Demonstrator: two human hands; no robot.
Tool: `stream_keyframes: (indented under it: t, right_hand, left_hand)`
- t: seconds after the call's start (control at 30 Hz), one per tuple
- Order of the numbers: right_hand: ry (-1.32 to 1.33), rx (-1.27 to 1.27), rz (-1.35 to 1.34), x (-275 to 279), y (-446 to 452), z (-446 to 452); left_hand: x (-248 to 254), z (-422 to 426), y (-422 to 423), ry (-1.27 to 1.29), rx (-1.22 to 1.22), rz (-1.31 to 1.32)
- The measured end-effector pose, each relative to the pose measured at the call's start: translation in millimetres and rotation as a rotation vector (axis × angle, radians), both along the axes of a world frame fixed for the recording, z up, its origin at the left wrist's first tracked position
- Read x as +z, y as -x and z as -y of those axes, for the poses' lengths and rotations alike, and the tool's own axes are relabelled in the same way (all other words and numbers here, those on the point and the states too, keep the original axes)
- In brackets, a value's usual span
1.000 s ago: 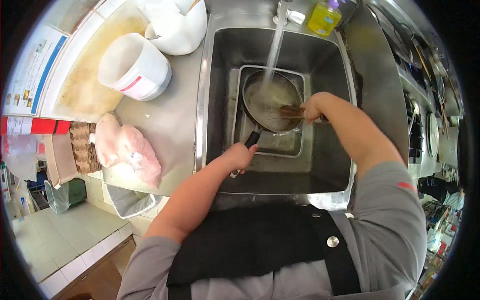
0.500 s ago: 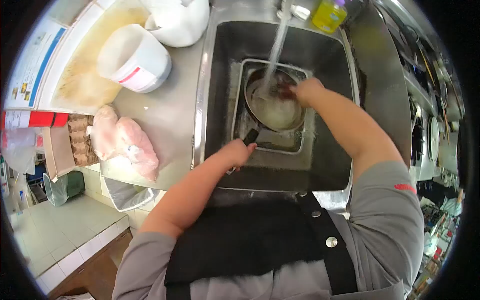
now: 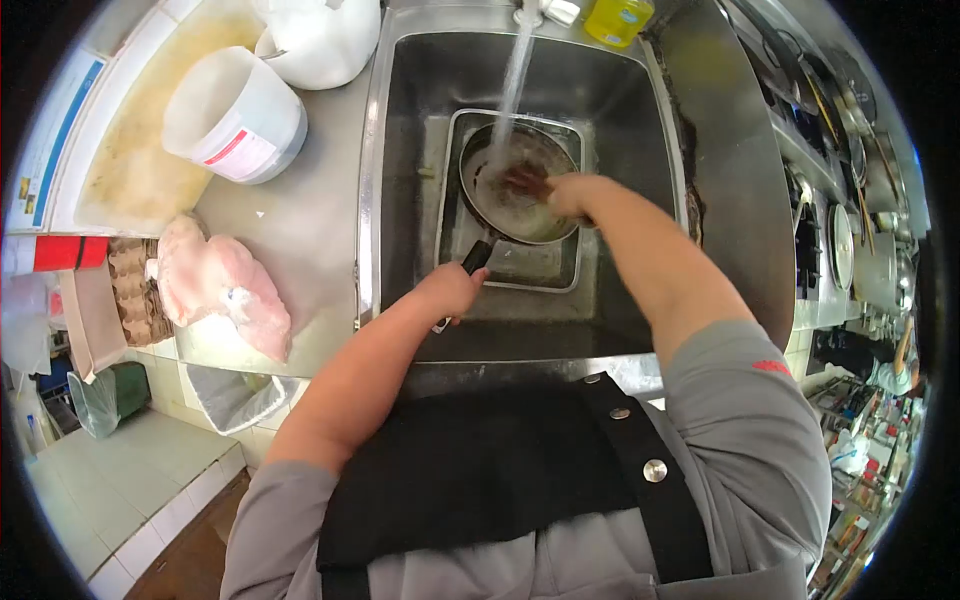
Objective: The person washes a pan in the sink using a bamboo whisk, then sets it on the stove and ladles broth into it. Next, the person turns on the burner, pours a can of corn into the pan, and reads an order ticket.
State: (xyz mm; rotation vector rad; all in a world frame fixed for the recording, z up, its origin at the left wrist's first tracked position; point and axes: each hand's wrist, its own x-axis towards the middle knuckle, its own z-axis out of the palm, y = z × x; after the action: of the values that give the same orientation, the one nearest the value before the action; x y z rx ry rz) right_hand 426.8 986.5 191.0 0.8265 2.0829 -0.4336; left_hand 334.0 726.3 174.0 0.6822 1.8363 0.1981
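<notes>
My left hand (image 3: 453, 291) is closed around the black handle of a frying pan (image 3: 495, 208). The pan sits over a rectangular metal tray (image 3: 510, 285) in the sink (image 3: 405, 90). Water from the tap (image 3: 528, 14) pours into it. Inside the pan, my right hand (image 3: 574, 197) is closed on a reddish-brown scrubber (image 3: 527, 181), blurred by motion, pressed near the pan's inner surface. Cloudy liquid covers part of the pan's bottom. Whether the pan rests on the tray or is held just above it, I cannot tell.
Left of the sink are a white bucket (image 3: 225, 115), a white jug-like container (image 3: 325, 45), raw poultry (image 3: 225, 285) and egg cartons (image 3: 138, 290). A lined bin (image 3: 235, 395) stands below. Yellow soap bottle (image 3: 617, 20) behind the sink; pans and utensils on the right.
The whole view has shifted, so the sink and counter appear further left. My right hand has moved the scrubber a little inward across the pan, and the pan's tilt has changed slightly. The water still runs.
</notes>
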Motion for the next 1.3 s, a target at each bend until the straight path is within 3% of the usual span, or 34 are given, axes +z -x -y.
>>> stream_keyframes:
  t: [0.2,0.27,0.3,0.4,0.43,0.47,0.53,0.63,0.73,0.8,0.83,0.93,1.0,1.07,1.13,1.17,1.3]
  right_hand:
    - [0.121,0.225,0.074,19.2,-18.4,30.7]
    - [0.091,0.257,0.151,73.1,-32.4,31.2]
    - [0.108,0.191,0.079,91.6,-44.5,31.4]
    - [-0.050,-0.178,-0.289,79.0,-99.3,53.2]
    - [0.002,-0.234,-0.200,103.3,-104.7,73.2]
    - [0.100,-0.071,-0.125,90.5,-118.6,76.2]
    - [-0.006,-0.123,-0.214,87.2,-148.1,91.6]
    - [0.024,-0.303,-0.334,128.6,-165.0,112.5]
    - [0.059,-0.500,-0.394,157.6,-175.8,135.0]
    - [0.053,-0.528,-0.570,153.2,-195.1,143.4]
    - [0.050,-0.542,-0.652,151.4,-206.4,145.9]
    - [0.012,-0.629,-0.798,151.8,-231.8,156.7]
    - [0.072,-0.722,-0.918,153.3,-245.1,161.8]
    - [0.096,-0.796,-1.037,152.8,-255.8,167.3]
    - [0.116,-0.828,-1.163,143.3,-261.8,168.1]
    - [0.131,-0.839,-1.221,140.3,-263.7,168.0]
    - [0.071,-0.820,-1.338,143.5,-263.8,164.5]
  left_hand:
    - [-7.0,2.7,6.1,0.002,-0.089,-0.038]
    - [-3.0,0.3,9.3,0.031,-0.079,-0.025]
    - [1.5,-2.3,10.1,0.060,-0.050,-0.008]
    - [-3.7,-4.2,12.1,0.098,0.120,0.120]
    - [-7.4,-3.6,11.1,0.105,0.190,0.173]
    - [-6.9,-4.0,8.2,0.132,0.217,0.198]
    - [-5.2,-8.9,4.1,0.177,0.274,0.245]
    - [-14.7,-19.1,3.5,0.124,0.506,0.751]
    - [9.0,-39.3,-9.6,0.004,0.637,1.000]
    - [-10.2,-51.0,-26.5,-0.066,0.584,1.010]
    - [3.1,-56.4,-31.1,0.014,0.654,1.043]
    - [28.2,-57.0,-17.6,0.039,0.517,0.724]
    - [31.4,-44.6,-3.5,-0.022,0.159,0.318]
    - [70.1,-26.9,-1.2,-0.135,-0.149,-0.010]
    - [84.0,-13.0,15.6,-0.133,-0.308,-0.089]
    - [107.6,-2.9,9.5,-0.116,-0.261,-0.175]
    - [120.9,34.6,15.8,-0.194,-0.174,-0.167]
